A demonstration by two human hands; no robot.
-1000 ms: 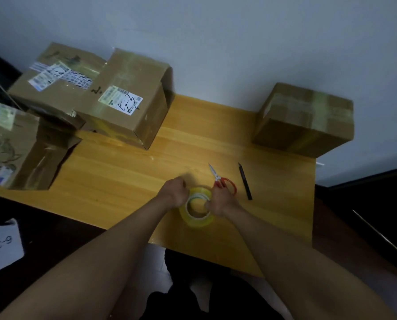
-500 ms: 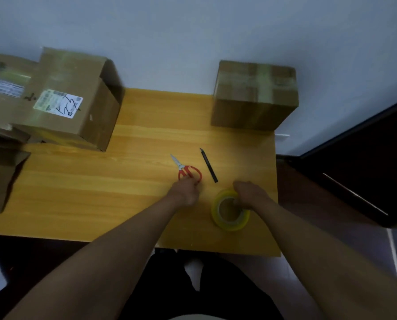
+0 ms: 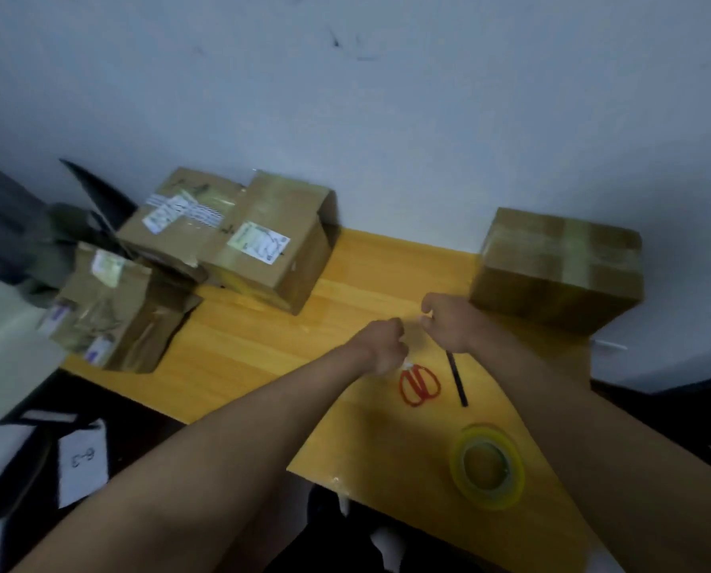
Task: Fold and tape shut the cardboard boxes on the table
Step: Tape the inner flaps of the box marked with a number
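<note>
Four brown boxes [image 3: 271, 246], taped, labelled

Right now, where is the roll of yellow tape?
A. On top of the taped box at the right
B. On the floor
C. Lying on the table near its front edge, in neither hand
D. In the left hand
C: the tape roll lies flat on the table, nearer than the scissors, with both hands farther up.

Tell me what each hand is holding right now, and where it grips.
Cannot be told for certain. Both the left hand and right hand are curled above the table; a faint pale blur lies between them. The tape roll and scissors lie untouched.
</note>
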